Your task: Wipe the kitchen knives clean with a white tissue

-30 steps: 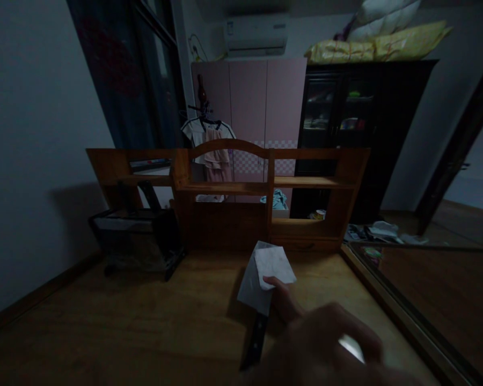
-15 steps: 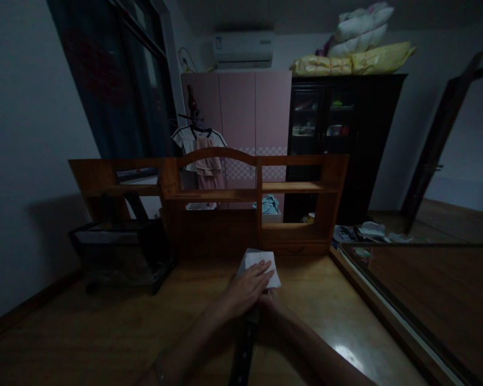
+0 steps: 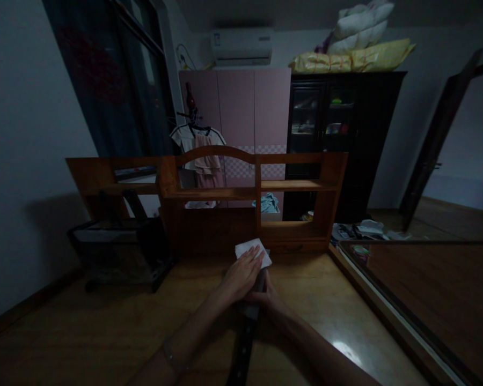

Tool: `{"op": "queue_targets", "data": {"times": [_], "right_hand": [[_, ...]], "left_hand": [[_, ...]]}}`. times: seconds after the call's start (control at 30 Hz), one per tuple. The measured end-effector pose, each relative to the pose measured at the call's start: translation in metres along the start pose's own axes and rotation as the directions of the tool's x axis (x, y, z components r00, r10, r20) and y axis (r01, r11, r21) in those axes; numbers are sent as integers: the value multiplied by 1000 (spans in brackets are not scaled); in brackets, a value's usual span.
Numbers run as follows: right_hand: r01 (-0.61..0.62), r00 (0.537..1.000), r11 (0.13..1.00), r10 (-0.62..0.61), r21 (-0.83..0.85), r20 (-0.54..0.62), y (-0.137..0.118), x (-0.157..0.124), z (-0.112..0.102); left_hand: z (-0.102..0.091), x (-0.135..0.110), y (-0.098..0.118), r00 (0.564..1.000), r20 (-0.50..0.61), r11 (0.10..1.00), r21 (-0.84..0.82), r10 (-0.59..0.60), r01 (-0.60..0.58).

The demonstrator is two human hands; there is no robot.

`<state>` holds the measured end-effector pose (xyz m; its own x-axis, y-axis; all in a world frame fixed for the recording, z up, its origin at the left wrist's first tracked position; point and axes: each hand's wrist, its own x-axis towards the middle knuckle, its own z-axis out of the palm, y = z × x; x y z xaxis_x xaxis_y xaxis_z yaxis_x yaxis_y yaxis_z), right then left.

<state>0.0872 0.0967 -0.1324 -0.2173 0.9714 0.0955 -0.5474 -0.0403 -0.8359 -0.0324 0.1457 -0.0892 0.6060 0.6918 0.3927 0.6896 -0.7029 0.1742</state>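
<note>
- The knife point(image 3: 246, 338) is at the lower middle of the frame, its black handle running to the bottom edge and its blade pointing up the frame; rivets dot the handle, and no maker's mark can be made out.
- The left hand point(image 3: 243, 272) lies over the white cloth point(image 3: 256, 250) near the blade's far end, fingers stretched and side by side; its thumb is hidden, so whether it grips the cloth or only presses it cannot be told.
- The right hand point(image 3: 265, 297) is closed round the blade just beyond the handle, below the cloth.
- A thin band point(image 3: 169, 351) circles the left wrist.
- Both arms reach over the wooden desk point(image 3: 137, 327), which fills the bottom of the frame.
- At left stands a dark rack point(image 3: 108, 236) with a pale strip along its top; black handles rise from it.
- A wooden shelf point(image 3: 213, 193) crosses the middle of the frame.
- At the top centre, the air conditioner point(image 3: 241, 47) carries a small blue-and-white label at its left end and a marking at its right, both too small to read.
- At the upper right, the yellow bag point(image 3: 358, 59) bears reddish marks, likewise unreadable.
</note>
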Motion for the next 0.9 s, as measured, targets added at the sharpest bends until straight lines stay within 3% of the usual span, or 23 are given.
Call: {"op": "queue_targets", "data": {"times": [0.2,0.43,0.5,0.67,0.9], "right_hand": [[-3,1000,1000,2,-29,-1,-2,-6,3],[-41,999,998,39,-43,-31,0,-7,3],[-43,999,998,42,-48,-7,-1,-8,3],[-24,999,998,26,-59,38,-2,-8,2],[-21,999,999,22,-49,28,-5,-11,4]], "left_hand": [[-4,7,3,997,31,997,37,69,-70],[-15,-4,-1,982,84,986,-33,168,-166],[-21,-8,0,989,75,988,-94,130,-123],[-32,-16,7,993,11,974,-194,-120,120],[-35,-15,16,986,-37,972,-175,-164,155]]}}
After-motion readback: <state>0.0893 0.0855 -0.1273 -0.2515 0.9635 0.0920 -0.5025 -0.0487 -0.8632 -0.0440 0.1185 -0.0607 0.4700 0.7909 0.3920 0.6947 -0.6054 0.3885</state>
